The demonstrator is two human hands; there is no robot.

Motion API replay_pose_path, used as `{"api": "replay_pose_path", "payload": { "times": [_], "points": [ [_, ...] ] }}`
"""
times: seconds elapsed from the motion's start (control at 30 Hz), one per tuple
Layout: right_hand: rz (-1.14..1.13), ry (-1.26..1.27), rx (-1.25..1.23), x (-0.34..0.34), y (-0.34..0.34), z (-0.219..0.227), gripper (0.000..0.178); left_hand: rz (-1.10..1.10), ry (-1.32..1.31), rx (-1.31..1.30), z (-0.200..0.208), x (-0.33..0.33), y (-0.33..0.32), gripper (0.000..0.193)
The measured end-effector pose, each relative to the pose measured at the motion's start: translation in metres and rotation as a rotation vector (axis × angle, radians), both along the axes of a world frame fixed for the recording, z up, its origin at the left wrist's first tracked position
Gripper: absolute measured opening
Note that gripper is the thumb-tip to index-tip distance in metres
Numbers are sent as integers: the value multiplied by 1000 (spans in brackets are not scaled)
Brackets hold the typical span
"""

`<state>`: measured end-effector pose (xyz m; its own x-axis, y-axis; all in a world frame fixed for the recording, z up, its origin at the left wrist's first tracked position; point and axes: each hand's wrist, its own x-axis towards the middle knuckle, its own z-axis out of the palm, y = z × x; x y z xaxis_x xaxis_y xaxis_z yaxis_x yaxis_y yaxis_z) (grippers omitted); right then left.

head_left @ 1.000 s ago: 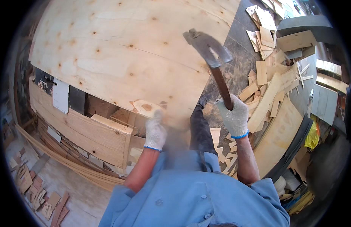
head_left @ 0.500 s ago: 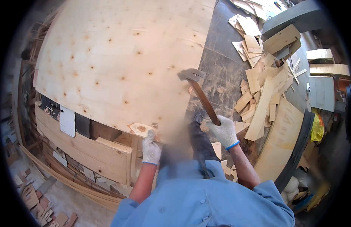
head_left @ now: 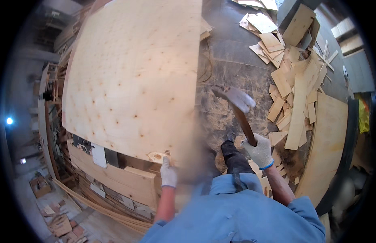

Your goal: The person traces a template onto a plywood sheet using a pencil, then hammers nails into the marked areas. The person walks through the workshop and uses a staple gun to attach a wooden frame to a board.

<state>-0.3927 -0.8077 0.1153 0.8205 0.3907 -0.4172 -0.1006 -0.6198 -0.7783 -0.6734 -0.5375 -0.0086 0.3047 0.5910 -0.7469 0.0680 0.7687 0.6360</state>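
My right hand [head_left: 258,150], in a white knit glove with a blue cuff, grips the wooden handle of a claw hammer [head_left: 245,124]. Its metal head is raised and smeared by motion, to the right of a large knotty plywood sheet [head_left: 127,81]. At the sheet's near edge, my left hand [head_left: 168,174], gloved as well, holds the rim with a digit on top; its other fingers are partly hidden. Just beside that digit lies a pale, torn-looking patch [head_left: 157,156] on the plywood surface. A blur covers the sheet's near right corner.
Scrap boards [head_left: 291,89] lie heaped on the dusty dark floor [head_left: 228,60] to the right. A long board [head_left: 321,146] stands nearer on that side. Below the sheet's near edge runs a wooden plank [head_left: 111,174], with a bundle of thin strips [head_left: 103,210] beneath.
The view has swung, shifting the scene. The hammer stays raised in my right hand, its head now blurred and turned. My left hand keeps its place at the plywood edge.
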Motion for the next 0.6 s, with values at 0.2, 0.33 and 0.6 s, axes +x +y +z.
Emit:
{"api": "replay_pose_path", "payload": {
  "times": [0.2,0.33,0.6],
  "points": [
    [78,-38,-40,33,-22,-9,27,145,39,-190,9,6,-8,57],
    [147,85,-247,42,-50,-36,39,78,107,17,28,27,-25,60],
    [217,205,-477,43,-107,-109,36,170,-22,116,-6,22,-20,53]
  ]
}}
